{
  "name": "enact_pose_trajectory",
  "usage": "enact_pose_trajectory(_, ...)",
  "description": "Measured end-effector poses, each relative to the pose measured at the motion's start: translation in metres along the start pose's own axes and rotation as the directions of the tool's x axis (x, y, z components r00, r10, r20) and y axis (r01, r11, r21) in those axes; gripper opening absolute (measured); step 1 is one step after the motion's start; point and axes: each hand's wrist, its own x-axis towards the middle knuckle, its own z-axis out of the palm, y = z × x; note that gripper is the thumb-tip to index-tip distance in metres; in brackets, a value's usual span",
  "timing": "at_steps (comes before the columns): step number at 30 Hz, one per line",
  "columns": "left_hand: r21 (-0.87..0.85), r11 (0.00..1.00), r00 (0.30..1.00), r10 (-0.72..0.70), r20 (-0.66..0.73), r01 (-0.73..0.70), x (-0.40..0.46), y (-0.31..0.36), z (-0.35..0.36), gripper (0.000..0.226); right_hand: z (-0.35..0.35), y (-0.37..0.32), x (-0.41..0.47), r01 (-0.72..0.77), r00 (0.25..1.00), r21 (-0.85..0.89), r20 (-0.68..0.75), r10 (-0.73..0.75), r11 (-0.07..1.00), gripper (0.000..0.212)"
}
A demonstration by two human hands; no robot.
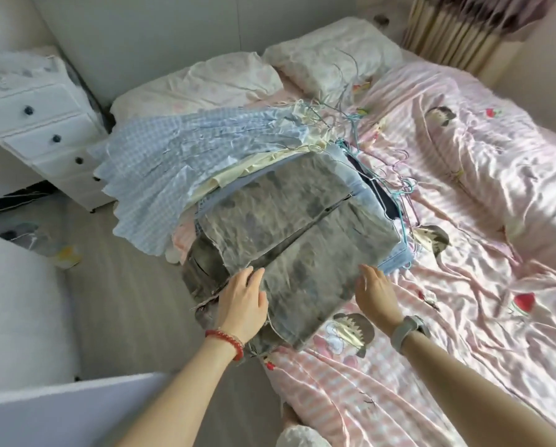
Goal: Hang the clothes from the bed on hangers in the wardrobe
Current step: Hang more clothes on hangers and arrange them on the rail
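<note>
Clothes lie stacked on the bed's left edge, grey washed jeans uppermost. Left hand rests flat on the jeans; right hand hovers, fingers relaxed, grasping nothing.

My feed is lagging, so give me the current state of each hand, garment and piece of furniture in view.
Left hand: open, resting on grey jeans.
Right hand: open, at the jeans' edge.
Grey jeans: folded, top of pile.
Blue gingham garment: spread, overhanging bed edge.
Wire hangers: tangled beside pile.
Drawer chest: drawers closed.
</note>
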Motion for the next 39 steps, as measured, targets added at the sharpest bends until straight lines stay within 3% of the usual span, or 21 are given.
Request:
enact_pose_trajectory(6, 0.114, 0.992, 0.985, 0.027, 0.169, -0.047, 0.11, 0.042, 0.045, 0.053, -0.02, 0.059, 0.111, -0.223, 0.974, 0.104, -0.021, 0.227, 0.969, 0.035)
enact_pose_trajectory(12, 0.255, 0.965, 0.972, -0.006, 0.235, -0.055, 0.18, 0.057, 0.093, 0.066, -0.018, 0.092, 0.204, -0.29, 0.956, 0.179, 0.004, 0.294, 0.94, 0.022)
enact_pose_trajectory(16, 0.302, 0.953, 0.95, -0.066, 0.305, -0.031, 0.195, 0.05, 0.116, 0.074, -0.013, 0.098, 0.244, -0.308, 0.951, 0.253, 0.101, 0.292, 0.917, 0.02)
enact_pose_trajectory(17, 0.301, 0.953, 0.944, -0.071, 0.323, -0.031, 0.196, 0.048, 0.119, 0.074, -0.011, 0.1, 0.251, -0.298, 0.954, 0.271, 0.109, 0.278, 0.915, 0.009)
enact_pose_trajectory(19, 0.299, 0.954, 0.937, -0.072, 0.342, -0.036, 0.197, 0.044, 0.123, 0.073, -0.012, 0.1, 0.265, -0.287, 0.958, 0.317, 0.095, 0.271, 0.904, 0.022)
enact_pose_trajectory(26, 0.291, 0.956, 0.917, -0.088, 0.389, -0.032, 0.201, 0.044, 0.119, 0.071, -0.025, 0.098, 0.275, -0.257, 0.942, 0.435, -0.087, 0.324, 0.863, 0.025)
enact_pose_trajectory(32, 0.211, 0.977, 0.856, -0.135, 0.499, 0.032, 0.205, 0.049, 0.102, 0.066, -0.041, 0.078, 0.246, 0.008, 0.934, 0.509, -0.312, 0.175, 0.861, 0.013)
enact_pose_trajectory(35, 0.035, 0.993, 0.914, -0.115, 0.39, 0.11, 0.204, 0.056, 0.075, 0.059, -0.051, 0.066, 0.227, 0.078, 0.923, 0.493, -0.364, 0.124, 0.867, 0.013)
enact_pose_trajectory(37, -0.103, 0.989, 0.979, -0.082, 0.189, 0.102, 0.205, 0.062, 0.045, 0.056, -0.062, 0.054, 0.217, 0.11, 0.915, 0.462, -0.393, 0.092, 0.88, 0.017)
enact_pose_trajectory(39, -0.173, 0.985, 0.999, -0.032, -0.031, 0.026, 0.206, 0.068, 0.005, 0.055, -0.079, 0.037, 0.206, 0.167, 0.901, 0.424, -0.433, 0.037, 0.89, 0.019)
